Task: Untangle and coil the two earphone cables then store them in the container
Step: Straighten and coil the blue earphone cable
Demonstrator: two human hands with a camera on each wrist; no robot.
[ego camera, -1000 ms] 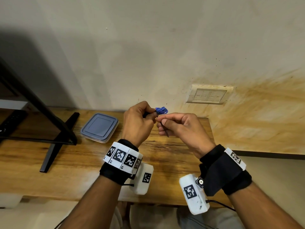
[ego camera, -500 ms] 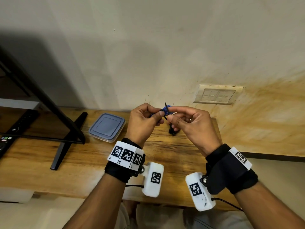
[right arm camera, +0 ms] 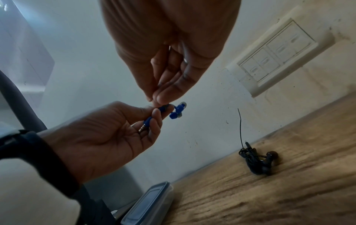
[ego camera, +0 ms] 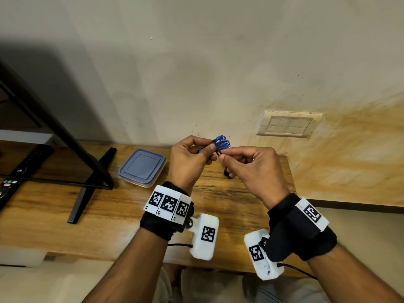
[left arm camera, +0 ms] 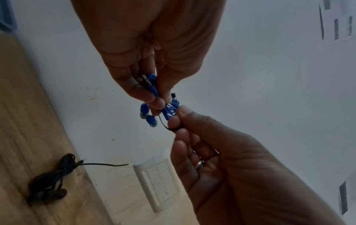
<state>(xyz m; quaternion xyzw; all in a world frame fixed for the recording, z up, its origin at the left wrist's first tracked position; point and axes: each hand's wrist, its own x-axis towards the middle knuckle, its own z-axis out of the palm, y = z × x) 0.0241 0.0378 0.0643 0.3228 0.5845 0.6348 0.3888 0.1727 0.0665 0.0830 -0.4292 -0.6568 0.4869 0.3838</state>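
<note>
Your left hand is raised above the wooden table, thumb and fingers pinched shut around the blue earphones, which are bunched into a small coil; in the left wrist view the metal plug lies inside that hand against the fingers and the two blue earbuds hang just beneath them. Your right hand meets it from the other side, its thumb and forefinger closed on a thin black tie that loops round the middle of the blue coil (whether the tie is already fastened, the views do not settle). The black earphones lie in a bundle on the table near the wall, well clear of both hands, with a thin black strip sticking up from the bundle. The container sits on the table to the left of your hands with its grey-blue lid on, beside the foot of a monitor stand. A switch plate is fixed to the stained wall behind your right hand
</note>
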